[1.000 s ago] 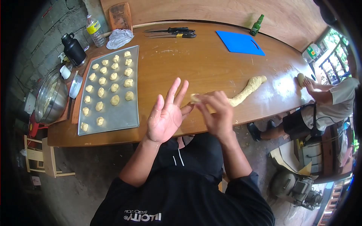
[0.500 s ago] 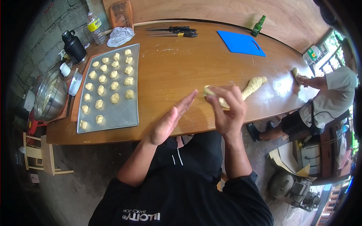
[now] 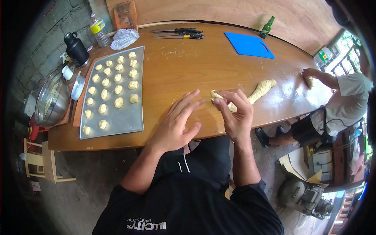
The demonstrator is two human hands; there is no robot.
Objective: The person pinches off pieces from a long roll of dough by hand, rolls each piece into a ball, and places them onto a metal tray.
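Between the thumb and fingers of my right hand [image 3: 237, 113] is a small piece of dough [image 3: 214, 95], raised above the table. My left hand [image 3: 177, 123] holds nothing; its fingers are apart and its palm is turned down near the table's front edge. A long roll of dough [image 3: 263, 90] lies on the table behind my right hand, which hides its near end. To the left, a grey baking tray [image 3: 131, 119] carries several small dough lumps [image 3: 118, 102] in rows, with bare tray surface at its front right.
Knives [image 3: 180, 33] and a blue cutting board [image 3: 248, 45] lie at the back, beside a green bottle [image 3: 267, 27]. A metal bowl [image 3: 53, 98] and black flask [image 3: 77, 50] stand left. At right, a co-worker [image 3: 340, 98] handles another dough piece [image 3: 309, 81] on the wooden table [image 3: 176, 78].
My left hand has turned from edge-up to palm-down, its fingers spreading. My right hand keeps its pinch on the dough piece. The co-worker's hand and dough have shifted slightly.
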